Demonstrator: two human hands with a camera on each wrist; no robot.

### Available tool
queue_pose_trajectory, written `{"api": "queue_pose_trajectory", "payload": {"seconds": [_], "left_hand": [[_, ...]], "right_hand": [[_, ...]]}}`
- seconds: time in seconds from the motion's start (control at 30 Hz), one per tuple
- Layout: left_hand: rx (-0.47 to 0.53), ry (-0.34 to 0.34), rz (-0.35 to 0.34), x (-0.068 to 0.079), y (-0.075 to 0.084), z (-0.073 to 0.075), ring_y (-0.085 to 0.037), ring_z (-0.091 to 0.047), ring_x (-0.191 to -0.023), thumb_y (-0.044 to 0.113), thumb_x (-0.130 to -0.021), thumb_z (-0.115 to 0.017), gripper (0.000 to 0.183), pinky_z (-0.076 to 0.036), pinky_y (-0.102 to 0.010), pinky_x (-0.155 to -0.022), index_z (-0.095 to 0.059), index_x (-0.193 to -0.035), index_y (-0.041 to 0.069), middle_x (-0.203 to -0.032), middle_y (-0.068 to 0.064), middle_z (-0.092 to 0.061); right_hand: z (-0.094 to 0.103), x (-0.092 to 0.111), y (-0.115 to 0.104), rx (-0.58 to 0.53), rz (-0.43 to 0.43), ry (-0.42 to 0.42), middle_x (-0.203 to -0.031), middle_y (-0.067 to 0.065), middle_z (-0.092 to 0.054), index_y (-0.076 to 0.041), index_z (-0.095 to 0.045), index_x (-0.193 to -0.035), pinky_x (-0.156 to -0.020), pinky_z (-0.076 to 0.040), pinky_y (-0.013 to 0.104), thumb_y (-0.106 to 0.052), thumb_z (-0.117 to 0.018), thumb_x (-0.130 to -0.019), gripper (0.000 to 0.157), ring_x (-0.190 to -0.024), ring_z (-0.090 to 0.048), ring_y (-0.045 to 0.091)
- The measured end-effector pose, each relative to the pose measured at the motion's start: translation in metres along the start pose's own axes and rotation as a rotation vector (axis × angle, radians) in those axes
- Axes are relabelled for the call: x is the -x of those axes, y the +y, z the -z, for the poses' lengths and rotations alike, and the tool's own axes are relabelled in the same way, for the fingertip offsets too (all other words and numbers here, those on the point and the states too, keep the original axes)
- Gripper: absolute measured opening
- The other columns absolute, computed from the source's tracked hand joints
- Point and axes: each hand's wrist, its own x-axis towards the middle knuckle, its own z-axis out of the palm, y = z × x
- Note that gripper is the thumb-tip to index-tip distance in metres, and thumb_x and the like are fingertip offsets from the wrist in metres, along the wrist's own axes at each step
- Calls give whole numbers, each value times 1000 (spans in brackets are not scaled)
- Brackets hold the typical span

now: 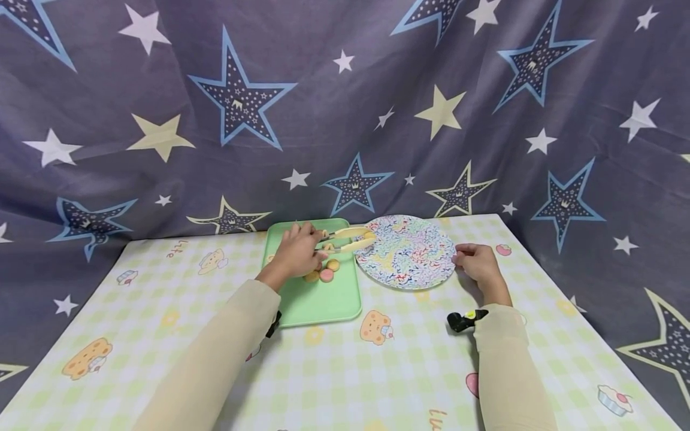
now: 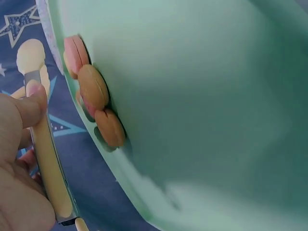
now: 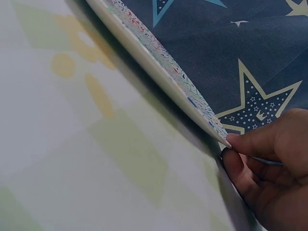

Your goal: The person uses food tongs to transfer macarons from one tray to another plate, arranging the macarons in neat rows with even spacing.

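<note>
My left hand (image 1: 297,248) grips a pair of tongs (image 1: 345,246) with cream-coloured ends, above the green tray (image 1: 323,308). Something small and yellow (image 1: 369,235) shows between the tong tips, which overlap the left edge of a round plate (image 1: 426,233) with a multicoloured squiggle pattern. Macarons lie grouped on the tray, among them a pink macaron (image 2: 76,54) and a tan macaron (image 2: 93,86); the left hand hides part of the group in the head view. My right hand (image 1: 477,266) pinches the plate's right rim (image 3: 224,139) between thumb and fingers.
A table with a checked, cartoon-printed cloth (image 1: 178,341) lies under everything. Directly behind its far edge hangs a dark curtain (image 1: 323,120) with stars. The tray and plate stand side by side near that edge. A black wrist strap (image 1: 460,321) is at the right sleeve.
</note>
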Motion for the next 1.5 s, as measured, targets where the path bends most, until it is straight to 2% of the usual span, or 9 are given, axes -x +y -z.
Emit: {"api": "queue_pose_trajectory", "payload": {"seconds": [0.3, 0.57, 0.87, 1.27, 1.5], "left_hand": [[-43, 3, 54, -11, 13, -7, -31, -35, -113, 38, -102, -63, 57, -29, -45, -96, -53, -150, 10, -138, -12, -46], [-101, -18, 86, -17, 15, -9, -30, -33, -111, 39, -102, -61, 55, -27, -44, -97, -53, -150, 12, -133, -10, -46], [-148, -19, 71, -19, 21, -3, -29, -32, -107, 40, -103, -60, 47, -27, -43, -91, -61, -140, 11, -129, -10, -46], [-160, -42, 85, -20, 25, -3, -29, -32, -105, 38, -103, -62, 46, -25, -43, -89, -61, -141, 12, -129, -10, -46], [-152, -9, 55, -15, 23, 2, -30, -31, -105, 39, -103, -61, 46, -26, -43, -90, -61, -139, 10, -129, -11, -45]], "right_hand": [[2, 0, 1, 12, -9, 2, -120, 22, -63, 8, -59, -136, -70, -51, 22, -1, -58, -99, 38, -91, -64, 20], [-1, 1, -1, 9, -10, 11, -119, 22, -64, 8, -60, -135, -71, -51, 24, -1, -59, -99, 38, -89, -63, 19], [-1, 0, -3, -11, -6, 5, -118, 21, -64, 9, -60, -136, -68, -51, 21, 2, -60, -97, 40, -88, -64, 17], [-4, 0, -2, -5, -10, 6, -118, 20, -64, 8, -60, -135, -68, -51, 21, 1, -60, -97, 39, -88, -64, 17], [-4, 0, 0, 2, -12, 20, -117, 20, -65, 8, -61, -134, -68, -51, 21, 0, -60, -97, 38, -87, -63, 17]]}}
